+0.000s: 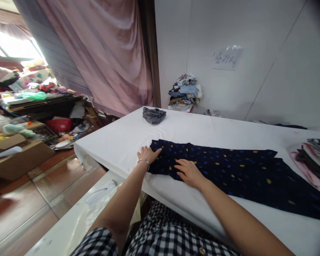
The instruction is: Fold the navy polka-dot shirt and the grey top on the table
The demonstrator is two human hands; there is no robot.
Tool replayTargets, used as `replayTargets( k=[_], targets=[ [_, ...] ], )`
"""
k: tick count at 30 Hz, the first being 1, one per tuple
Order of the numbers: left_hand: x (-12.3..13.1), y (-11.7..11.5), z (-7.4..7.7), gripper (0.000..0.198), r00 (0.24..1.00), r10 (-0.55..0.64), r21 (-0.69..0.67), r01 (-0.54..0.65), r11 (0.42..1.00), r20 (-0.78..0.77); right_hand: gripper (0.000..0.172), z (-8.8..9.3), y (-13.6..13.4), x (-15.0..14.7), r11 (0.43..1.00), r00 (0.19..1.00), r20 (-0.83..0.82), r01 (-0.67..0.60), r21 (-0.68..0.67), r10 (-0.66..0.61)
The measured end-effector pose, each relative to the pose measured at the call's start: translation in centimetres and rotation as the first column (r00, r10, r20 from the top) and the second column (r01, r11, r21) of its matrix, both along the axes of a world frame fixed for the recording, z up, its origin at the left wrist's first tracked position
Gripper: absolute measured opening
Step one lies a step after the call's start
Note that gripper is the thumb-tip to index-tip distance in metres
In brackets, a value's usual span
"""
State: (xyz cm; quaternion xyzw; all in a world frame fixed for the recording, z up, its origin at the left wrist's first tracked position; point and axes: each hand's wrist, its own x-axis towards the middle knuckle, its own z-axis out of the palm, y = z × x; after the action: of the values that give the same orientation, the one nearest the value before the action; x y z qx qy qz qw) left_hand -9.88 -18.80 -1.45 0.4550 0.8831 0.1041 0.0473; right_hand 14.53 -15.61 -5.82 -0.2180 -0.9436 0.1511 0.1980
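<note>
A long dark navy garment [229, 167] with blue and yellow spots is laid lengthwise across the white-covered table [117, 142]; whether it is trousers or a dress I cannot tell. At its left end rests my left hand [148, 155], fingers apart, partly on the cloth and partly over the white cover. My right hand [189, 172] lies on the garment a little to the right, palm down with fingers spread. Neither hand grips the fabric. The garment's right end widens and runs toward the frame's edge.
A crumpled grey cloth [154, 115] sits near the table's far left corner. Folded clothes [315, 163] are stacked at the right. Behind the table stands a clothes pile [185, 90] by the wall. A cardboard box [18, 156] is on the tiled floor at left.
</note>
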Motion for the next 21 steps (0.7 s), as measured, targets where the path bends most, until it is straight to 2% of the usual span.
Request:
replayTargets(
  k=[5, 13, 21],
  targets=[
    [0.2, 0.0, -0.7, 0.06, 0.998, -0.022, 0.096, 0.027, 0.995, -0.053, 0.032, 0.2, 0.1, 0.1, 1.0, 1.0, -0.005, -0.01, -0.022, 0.01],
    [1.0, -0.2, -0.5, 0.032, 0.989, -0.088, 0.172, 0.108, 0.979, -0.119, 0.031, 0.2, 0.3, 0.2, 0.999, 1.0, -0.023, -0.016, -0.035, 0.015],
    [1.3, 0.0, -0.2, 0.029, 0.993, -0.096, 0.155, 0.107, 0.982, -0.075, 0.03, 0.6, 0.2, 0.3, 0.999, 0.999, -0.035, -0.02, -0.028, 0.019]
  ],
)
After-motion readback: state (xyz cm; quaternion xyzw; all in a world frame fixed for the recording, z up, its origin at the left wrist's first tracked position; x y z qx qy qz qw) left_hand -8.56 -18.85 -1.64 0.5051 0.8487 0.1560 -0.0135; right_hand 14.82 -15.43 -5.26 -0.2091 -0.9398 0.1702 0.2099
